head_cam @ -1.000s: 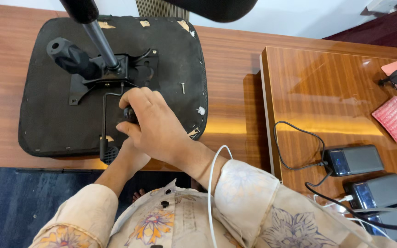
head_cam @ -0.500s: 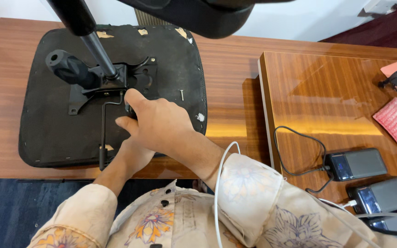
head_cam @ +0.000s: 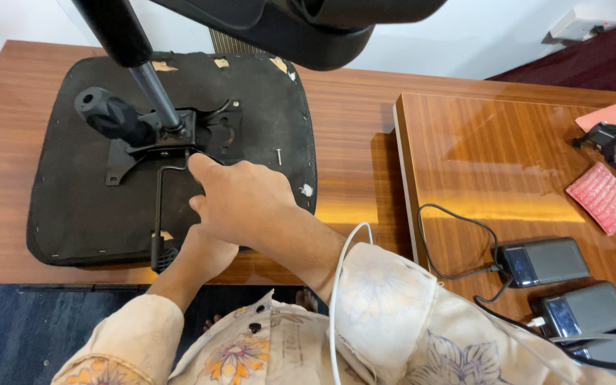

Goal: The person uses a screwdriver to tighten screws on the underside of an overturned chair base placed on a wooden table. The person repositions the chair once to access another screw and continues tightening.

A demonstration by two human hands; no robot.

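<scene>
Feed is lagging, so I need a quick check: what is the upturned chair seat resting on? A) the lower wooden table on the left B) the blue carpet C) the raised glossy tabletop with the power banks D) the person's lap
A: the black seat lies underside up on the lower wooden table, apart from the glossy tabletop that bears the power banks.

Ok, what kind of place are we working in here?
Probably an office or small workshop: an upturned chair seat lies on a wooden desk, with power banks charging alongside.
</scene>
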